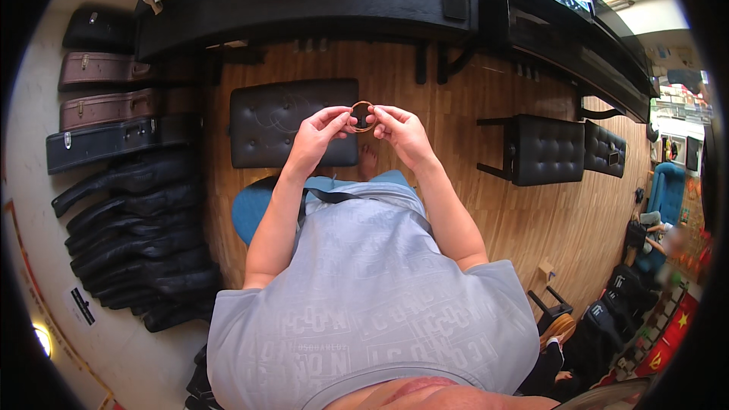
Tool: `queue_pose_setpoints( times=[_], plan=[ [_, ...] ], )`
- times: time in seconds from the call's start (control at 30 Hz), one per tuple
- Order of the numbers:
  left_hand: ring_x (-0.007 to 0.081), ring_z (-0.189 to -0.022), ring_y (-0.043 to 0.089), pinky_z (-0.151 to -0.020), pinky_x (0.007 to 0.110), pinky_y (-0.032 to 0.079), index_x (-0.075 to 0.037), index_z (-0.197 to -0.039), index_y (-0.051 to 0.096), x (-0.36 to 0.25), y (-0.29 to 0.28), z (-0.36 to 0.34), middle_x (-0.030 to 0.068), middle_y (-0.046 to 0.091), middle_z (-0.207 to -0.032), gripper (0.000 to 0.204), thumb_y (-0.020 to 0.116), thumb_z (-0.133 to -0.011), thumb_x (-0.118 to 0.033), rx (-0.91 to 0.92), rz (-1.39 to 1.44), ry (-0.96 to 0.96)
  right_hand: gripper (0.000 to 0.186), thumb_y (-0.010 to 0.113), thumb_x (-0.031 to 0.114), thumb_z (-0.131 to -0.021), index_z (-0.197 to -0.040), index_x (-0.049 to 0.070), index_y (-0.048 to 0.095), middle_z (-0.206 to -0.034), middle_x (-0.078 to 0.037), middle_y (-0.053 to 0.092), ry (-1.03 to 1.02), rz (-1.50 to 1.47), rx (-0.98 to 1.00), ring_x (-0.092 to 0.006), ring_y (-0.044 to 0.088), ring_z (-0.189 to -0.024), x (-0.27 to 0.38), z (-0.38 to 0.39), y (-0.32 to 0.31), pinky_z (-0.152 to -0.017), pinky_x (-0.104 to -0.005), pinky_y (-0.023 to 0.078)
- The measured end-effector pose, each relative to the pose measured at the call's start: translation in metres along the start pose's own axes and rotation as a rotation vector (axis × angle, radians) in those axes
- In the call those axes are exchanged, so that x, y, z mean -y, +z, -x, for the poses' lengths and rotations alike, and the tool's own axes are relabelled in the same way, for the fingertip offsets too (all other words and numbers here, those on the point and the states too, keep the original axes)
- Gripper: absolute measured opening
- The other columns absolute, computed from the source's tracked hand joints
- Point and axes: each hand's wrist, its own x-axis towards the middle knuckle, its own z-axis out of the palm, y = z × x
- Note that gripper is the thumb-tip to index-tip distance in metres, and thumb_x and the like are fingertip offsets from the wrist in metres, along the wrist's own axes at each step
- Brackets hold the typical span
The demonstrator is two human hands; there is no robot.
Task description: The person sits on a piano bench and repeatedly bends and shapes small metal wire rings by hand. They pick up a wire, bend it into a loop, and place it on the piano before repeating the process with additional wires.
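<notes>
My left hand (320,135) and my right hand (402,135) face each other in front of my body. Between them is a small ring-shaped coil of bronze-coloured string (363,130), thin like an instrument string. Each hand is closed, pinching one side of the coil between thumb and fingers. The coil is held above the right end of a black tufted bench (258,148). On that bench lie thin, loosely curled strands (285,111); their kind is too fine to make out.
Black upright pianos (319,7) line the far side. Two black padded benches (548,150) stand right on the wooden floor (448,125). Stacked hard instrument cases (106,68) and black soft guitar bags (140,235) fill the left. A blue round seat (249,209) is under me. Another person (668,239) sits far right.
</notes>
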Motion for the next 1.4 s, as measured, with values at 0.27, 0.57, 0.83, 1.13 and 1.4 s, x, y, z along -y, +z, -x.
queue_pose_setpoints(
  times=[0.27, 0.57, 0.83, 1.13, 1.4],
  plan=[
    [0.0128, -0.098, 0.068, -0.083, 0.025, 0.052, -0.001, -0.129, 0.062, 0.034, -0.020, 0.002, 0.0071, 0.070, -0.113, 0.038, 0.069, -0.096, -0.020, -0.117, -0.222, -0.067, 0.024, 0.070, 0.017, -0.095, -0.111, 0.000, 0.073, -0.088, -0.007, 0.075, -0.078, 0.602, -0.162, -0.0094, 0.069, -0.073, -0.052, -0.019, -0.023, -0.065, -0.0232, 0.055],
    [0.0121, -0.089, 0.068, -0.074, 0.025, 0.052, -0.006, -0.125, 0.064, 0.185, -0.135, 0.020, 0.0059, 0.070, -0.109, 0.044, 0.076, -0.091, -0.031, -0.384, -0.156, -0.376, 0.024, 0.068, 0.013, -0.095, -0.111, -0.004, 0.071, -0.091, -0.008, 0.074, -0.059, 0.699, -0.405, -0.0121, 0.070, -0.074, -0.108, -0.041, -0.061, -0.067, -0.0257, 0.057],
    [0.0146, -0.073, 0.067, -0.053, 0.027, 0.052, -0.007, -0.112, 0.066, 0.315, -0.287, 0.171, 0.0046, 0.070, -0.091, 0.031, 0.069, -0.095, -0.032, -0.675, -0.231, -0.862, 0.025, 0.070, 0.013, -0.094, -0.114, -0.004, 0.068, -0.090, -0.009, 0.073, -0.297, 0.368, -0.548, -0.0142, 0.071, -0.072, -0.051, -0.147, -0.067, -0.064, -0.0250, 0.057],
    [0.0162, -0.069, 0.065, -0.056, 0.031, 0.051, -0.009, -0.105, 0.072, 0.348, -0.340, 0.135, 0.0046, 0.072, -0.090, 0.021, 0.070, -0.091, -0.024, -0.743, -0.302, -0.595, 0.024, 0.071, 0.013, -0.094, -0.112, -0.002, 0.068, -0.091, -0.008, 0.073, -0.262, 0.323, -0.604, -0.0142, 0.071, -0.072, -0.037, -0.187, 0.019, -0.063, -0.0260, 0.057],
    [0.0099, -0.070, 0.065, -0.058, 0.024, 0.050, -0.011, -0.115, 0.063, 0.206, -0.359, 0.019, 0.0014, 0.069, -0.087, 0.026, 0.066, -0.098, -0.031, -0.651, -0.026, -0.526, 0.020, 0.071, 0.013, -0.094, -0.108, -0.001, 0.069, -0.086, -0.007, 0.072, -0.468, 0.263, -0.808, -0.0129, 0.069, -0.068, 0.060, -0.199, -0.074, -0.060, -0.0252, 0.055]
  ],
)
